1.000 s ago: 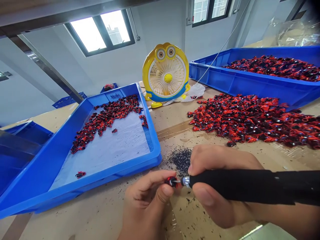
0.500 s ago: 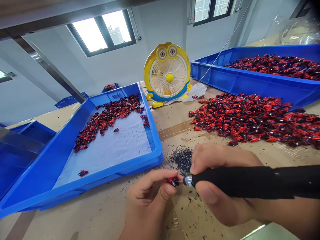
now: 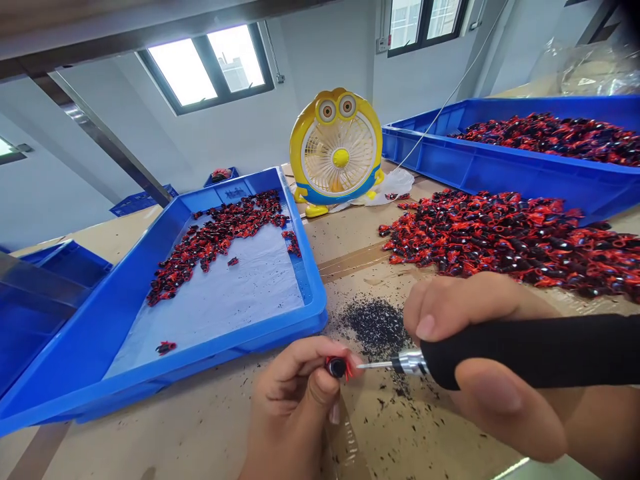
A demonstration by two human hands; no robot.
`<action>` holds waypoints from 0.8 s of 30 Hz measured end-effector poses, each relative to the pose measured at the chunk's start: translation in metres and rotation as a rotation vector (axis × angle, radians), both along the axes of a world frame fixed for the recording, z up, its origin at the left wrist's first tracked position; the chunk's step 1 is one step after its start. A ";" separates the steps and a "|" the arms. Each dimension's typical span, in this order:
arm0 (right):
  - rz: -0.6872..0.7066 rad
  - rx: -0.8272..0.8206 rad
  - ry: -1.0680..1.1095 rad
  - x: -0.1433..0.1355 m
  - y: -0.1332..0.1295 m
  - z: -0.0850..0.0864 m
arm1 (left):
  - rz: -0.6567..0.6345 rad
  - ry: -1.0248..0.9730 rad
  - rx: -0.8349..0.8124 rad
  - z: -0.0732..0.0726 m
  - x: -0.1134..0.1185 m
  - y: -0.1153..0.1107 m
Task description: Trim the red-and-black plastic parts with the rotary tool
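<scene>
My left hand (image 3: 300, 393) pinches a small red-and-black plastic part (image 3: 336, 367) between thumb and fingers, its round black end facing me. My right hand (image 3: 493, 353) is wrapped round a thick black-handled pen-shaped tool (image 3: 540, 353) with a silver collar and a thin metal bit. The bit's tip points left, just right of the part, with a small gap from its black end. Black shavings (image 3: 377, 323) lie heaped on the brown tabletop (image 3: 200, 433) behind the hands.
Left stands a blue tray (image 3: 313, 287) lined with white sheet, holding many similar parts. A large pile of parts (image 3: 500, 233) lies at right, before another full blue tray (image 3: 510, 160). A yellow fan (image 3: 341, 157) stands at the back, near a white cord.
My right hand has drawn the tool back to the right, so its bit has come out of the part. The part has turned in my left hand, its black end now facing me.
</scene>
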State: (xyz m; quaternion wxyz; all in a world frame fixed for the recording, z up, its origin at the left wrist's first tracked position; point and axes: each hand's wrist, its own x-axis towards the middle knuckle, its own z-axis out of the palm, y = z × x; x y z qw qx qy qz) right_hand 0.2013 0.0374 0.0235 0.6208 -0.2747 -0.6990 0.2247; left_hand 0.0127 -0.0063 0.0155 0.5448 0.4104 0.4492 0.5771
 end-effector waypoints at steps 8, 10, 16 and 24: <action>0.036 0.032 0.180 -0.004 -0.003 0.001 | -0.028 -0.113 -0.024 -0.003 0.000 0.000; 0.051 0.025 0.214 -0.004 -0.002 -0.002 | -0.075 -0.130 -0.038 -0.003 -0.001 0.000; 0.108 0.010 0.298 -0.005 0.000 -0.009 | -0.214 -0.209 -0.031 -0.006 -0.003 -0.003; 0.055 0.005 0.266 -0.004 -0.001 -0.004 | -0.259 -0.109 0.020 -0.014 -0.004 -0.009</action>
